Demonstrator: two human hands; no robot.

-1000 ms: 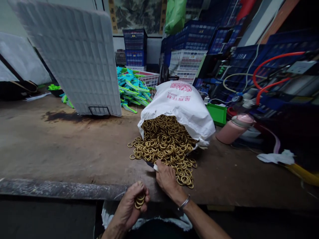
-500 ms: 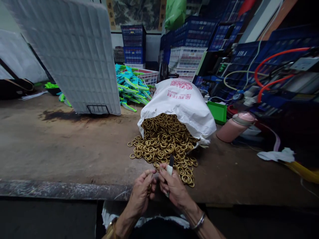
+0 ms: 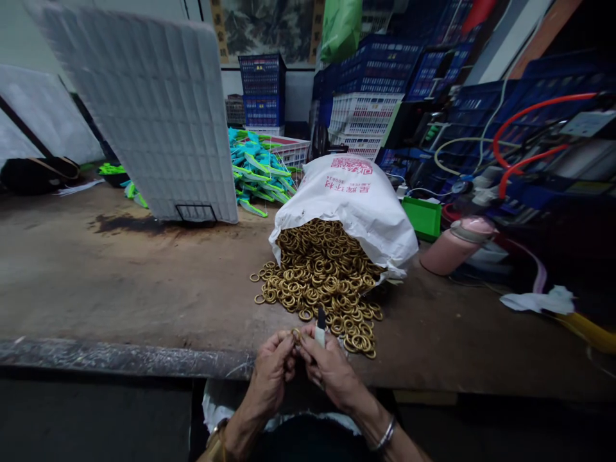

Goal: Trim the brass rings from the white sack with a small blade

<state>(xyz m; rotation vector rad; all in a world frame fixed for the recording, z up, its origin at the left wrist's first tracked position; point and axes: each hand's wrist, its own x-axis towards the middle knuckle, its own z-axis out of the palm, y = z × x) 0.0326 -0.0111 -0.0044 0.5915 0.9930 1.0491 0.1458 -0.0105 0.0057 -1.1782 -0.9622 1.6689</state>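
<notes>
A gold-coloured ring [image 3: 296, 334] sits at the fingertips between my two hands. My left hand [image 3: 270, 367] is closed, its thumb and finger pinching that ring. My right hand [image 3: 332, 367] is closed around a small knife [image 3: 320, 336] with a pale handle and a dark blade pointing up and away; its thumb is close to the ring, perhaps touching it. Just beyond my hands, a heap of similar rings [image 3: 312, 282] spills from the mouth of a white sack [image 3: 346, 192] with red print, which lies on the table.
The brown table [image 3: 144, 289] ends just in front of me. A tall white ribbed panel [image 3: 158, 122] stands left, with turquoise and green pieces [image 3: 260, 170] behind it. At right are a green tray [image 3: 421, 217], a pink bottle [image 3: 455, 247] and orange hoses [image 3: 505, 138]. Stacked crates [image 3: 366, 119] fill the back.
My hands have come closer together and a ring now shows upright between the fingertips. The knife in my right hand has shifted slightly left. The view has moved a little.
</notes>
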